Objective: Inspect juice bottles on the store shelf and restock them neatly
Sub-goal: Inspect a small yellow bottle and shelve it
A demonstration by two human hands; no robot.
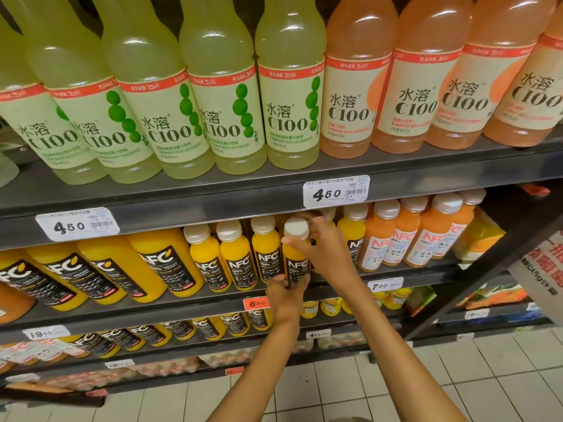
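Both hands hold a small yellow NFC juice bottle with a white cap and black label [296, 254] at the middle shelf's dark metal edge [182, 300]. The left hand [286, 289] curls round its base; the right hand [320, 248] grips its neck, perhaps touching the cap. Matching small yellow bottles [236, 257] crowd its left; orange-pink NFC bottles [405, 239] stand right.

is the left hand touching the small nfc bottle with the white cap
Touching. The head view shows the left hand curled around the base of the small NFC bottle, while the right hand pinches its neck.
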